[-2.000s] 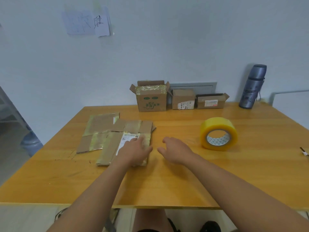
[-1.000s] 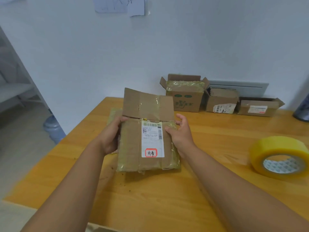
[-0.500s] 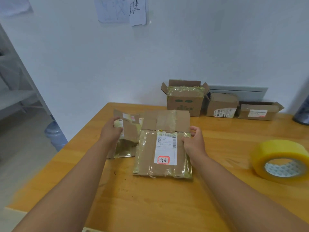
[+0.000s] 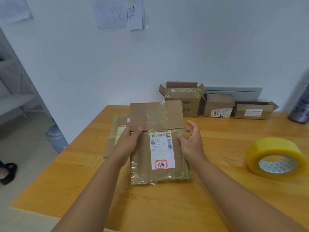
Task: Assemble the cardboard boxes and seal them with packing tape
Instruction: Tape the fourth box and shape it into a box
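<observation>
**A:** Item one, the work piece?

**B:** I log one flattened cardboard box (image 4: 160,144), old tape glinting on it, lying on the wooden table (image 4: 167,206) straight ahead of me. A white shipping label (image 4: 161,150) with a red-framed stamp faces up. Its far flaps stand up from the fold line, tilted away from me.

**A:** Hands?

**B:** My left hand (image 4: 128,143) lies on the box's left edge at the fold, fingers curled over the cardboard with the fingertips at the base of the flap; I read it as gripping. My right hand (image 4: 189,139) is at the right edge, thumb pressed onto the top face, the other fingers spread and loosely bent beside the box; whether they touch the cardboard I cannot tell.

**A:** Item two, tape?

**B:** One roll of yellow packing tape (image 4: 275,158), lying tilted on the table to my right, well apart from the box, untouched.

**A:** Other stock?

**B:** A second flattened box (image 4: 117,131) lies just left of the first, partly under my left wrist. Against the wall stand three small open cartons in a row: one with green print (image 4: 184,99), a middle one (image 4: 218,106) and a low one (image 4: 254,110). At the far right edge stands a grey flask (image 4: 301,108), partly cut off. Paper sheets (image 4: 120,13) with handwriting hang on the wall above.
</observation>
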Tool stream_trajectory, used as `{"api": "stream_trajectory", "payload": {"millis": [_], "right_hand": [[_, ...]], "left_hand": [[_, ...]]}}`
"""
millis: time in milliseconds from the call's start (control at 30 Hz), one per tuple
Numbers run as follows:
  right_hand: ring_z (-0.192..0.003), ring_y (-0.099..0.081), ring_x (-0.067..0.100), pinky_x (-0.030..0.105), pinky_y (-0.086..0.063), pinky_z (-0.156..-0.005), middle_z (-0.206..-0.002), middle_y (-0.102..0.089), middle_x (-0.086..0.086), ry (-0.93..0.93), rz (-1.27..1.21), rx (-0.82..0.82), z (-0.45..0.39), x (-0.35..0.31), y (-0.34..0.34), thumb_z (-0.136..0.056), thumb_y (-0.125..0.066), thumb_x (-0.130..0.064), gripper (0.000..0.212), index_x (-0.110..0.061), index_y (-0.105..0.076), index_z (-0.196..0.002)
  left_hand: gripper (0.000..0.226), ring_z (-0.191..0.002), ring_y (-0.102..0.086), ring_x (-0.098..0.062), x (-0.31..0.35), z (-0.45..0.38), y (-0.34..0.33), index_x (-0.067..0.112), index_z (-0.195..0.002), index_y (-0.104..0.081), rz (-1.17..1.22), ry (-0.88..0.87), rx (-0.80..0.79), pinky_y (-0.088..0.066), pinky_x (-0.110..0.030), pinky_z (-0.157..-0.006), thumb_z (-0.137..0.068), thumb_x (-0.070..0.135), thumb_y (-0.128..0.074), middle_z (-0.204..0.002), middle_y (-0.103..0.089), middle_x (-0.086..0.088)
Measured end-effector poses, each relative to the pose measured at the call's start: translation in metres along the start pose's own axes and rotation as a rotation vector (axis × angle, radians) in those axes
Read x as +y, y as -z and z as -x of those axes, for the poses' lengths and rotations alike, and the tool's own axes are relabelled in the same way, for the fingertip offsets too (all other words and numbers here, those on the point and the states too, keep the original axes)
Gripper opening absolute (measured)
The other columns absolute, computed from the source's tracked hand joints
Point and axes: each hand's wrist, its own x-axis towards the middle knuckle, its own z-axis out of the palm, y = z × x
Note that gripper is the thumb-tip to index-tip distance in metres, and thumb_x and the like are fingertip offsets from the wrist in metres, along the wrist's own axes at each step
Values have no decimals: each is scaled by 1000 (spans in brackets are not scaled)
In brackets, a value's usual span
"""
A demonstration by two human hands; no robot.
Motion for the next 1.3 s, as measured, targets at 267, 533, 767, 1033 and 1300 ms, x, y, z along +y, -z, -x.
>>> {"api": "stream_trajectory", "payload": {"millis": [267,533,767,1033,1300], "right_hand": [[-111,-60,11,38,-53,-95,-124,-60,-8,236,278,-100,35,-24,26,-99,-58,-25,56,-24,-33,-149],[-96,-61,9,34,-56,-79,-114,-62,-9,17,324,-219,62,-32,68,-99,-57,-37,40,-24,-43,-134],[-91,-65,13,43,-58,-75,-102,-65,-3,367,377,-189,61,-53,102,-103,-49,-23,11,-25,-51,-113],[-87,-62,15,36,-55,-69,-96,-63,-1,512,462,-199,65,-61,117,-101,-52,-19,8,-23,-51,-109],[-88,-56,9,22,-45,-72,-100,-58,-6,592,551,-255,72,-60,115,-98,-58,-15,16,-28,-53,-107]], "left_hand": [[25,-101,-61,-5,32,68,-16,34,-121,-51,57,-323,351,-51,-33,-82,-99,24,-59,-111,-64,14],[22,-85,-66,-12,27,105,-42,18,-120,-47,591,-129,364,-56,-31,-70,-100,16,-57,-98,-70,3],[76,-111,-50,-18,21,104,-47,29,-152,-21,267,-92,416,-43,-38,-93,-93,17,-67,-134,-46,0],[99,-151,1,-18,32,100,-23,44,-153,-16,-308,-416,490,-14,-53,-120,-69,66,-64,-163,6,12],[142,-149,-12,-8,41,97,-8,43,-153,7,-284,-408,149,-26,-50,-119,-46,80,-80,-163,-6,16]]}}
